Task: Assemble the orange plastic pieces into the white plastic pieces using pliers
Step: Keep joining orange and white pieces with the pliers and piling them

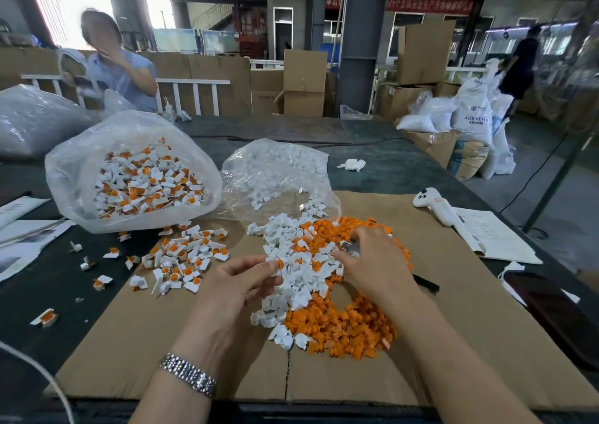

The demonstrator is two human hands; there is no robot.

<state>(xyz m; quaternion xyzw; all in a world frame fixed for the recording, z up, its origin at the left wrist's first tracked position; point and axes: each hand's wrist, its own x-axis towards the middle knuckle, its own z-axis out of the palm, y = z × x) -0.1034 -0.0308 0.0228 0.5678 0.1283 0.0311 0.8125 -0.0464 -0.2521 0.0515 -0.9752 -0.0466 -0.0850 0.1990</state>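
Head view, sack (474, 112) printed "ABS RESIN"

Bare forearms, a silver link wristwatch (188, 374) (left wrist only)

We see a dark table (389, 170) bearing a flattened cardboard sheet (453, 326) (creased down the middle), two plastic bags (81, 170), and papers (499, 239).
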